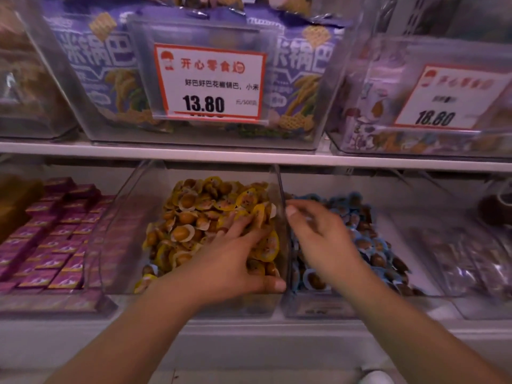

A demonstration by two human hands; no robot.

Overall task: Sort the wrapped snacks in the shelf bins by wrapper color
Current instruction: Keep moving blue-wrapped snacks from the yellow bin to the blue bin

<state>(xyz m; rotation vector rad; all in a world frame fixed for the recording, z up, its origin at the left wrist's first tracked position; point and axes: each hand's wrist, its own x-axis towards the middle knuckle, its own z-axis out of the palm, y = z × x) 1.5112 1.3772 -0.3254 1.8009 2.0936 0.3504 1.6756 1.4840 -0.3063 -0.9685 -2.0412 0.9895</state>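
Observation:
Yellow-wrapped snacks fill the clear middle bin. Blue-wrapped snacks lie in the clear bin to its right. My left hand rests flat on the yellow pile at its right side, fingers spread and thumb along the front. My right hand hovers over the blue pile near the wall between the bins. Its fingers are curled and blurred, and nothing shows in them. One bluish-white wrapper sits at the front left of the yellow pile.
Purple boxes are stacked in the bin on the left. Clear-wrapped items lie on the far right. Above the white shelf edge stand bins of purple bags with price tags 13.80 and 18.80.

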